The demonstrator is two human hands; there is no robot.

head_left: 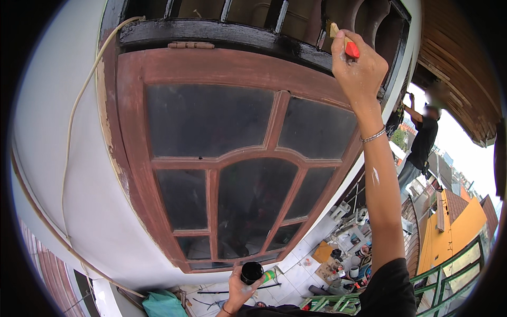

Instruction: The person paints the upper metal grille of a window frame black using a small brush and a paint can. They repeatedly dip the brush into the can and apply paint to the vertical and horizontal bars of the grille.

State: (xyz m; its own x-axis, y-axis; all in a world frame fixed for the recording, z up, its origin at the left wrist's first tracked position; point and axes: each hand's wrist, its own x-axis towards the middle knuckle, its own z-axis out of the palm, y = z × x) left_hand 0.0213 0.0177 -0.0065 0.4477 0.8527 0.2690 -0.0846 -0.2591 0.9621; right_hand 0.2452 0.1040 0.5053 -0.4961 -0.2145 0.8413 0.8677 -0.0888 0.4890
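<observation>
Apparently painting, in the head view, the dark frame above the reddish door: gripping a red-ended brush by the bars with the clenched fingers of the right hand, cradling a black cup below in the curled fingers of the left hand. Likely calls next for controlled strokes along the narrow bars, with the cup level.

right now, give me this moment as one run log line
right hand: holding red-ended brush at black frame, contact unclear | left hand: holding cup, dark inside | brown glazed door: below frame
</observation>
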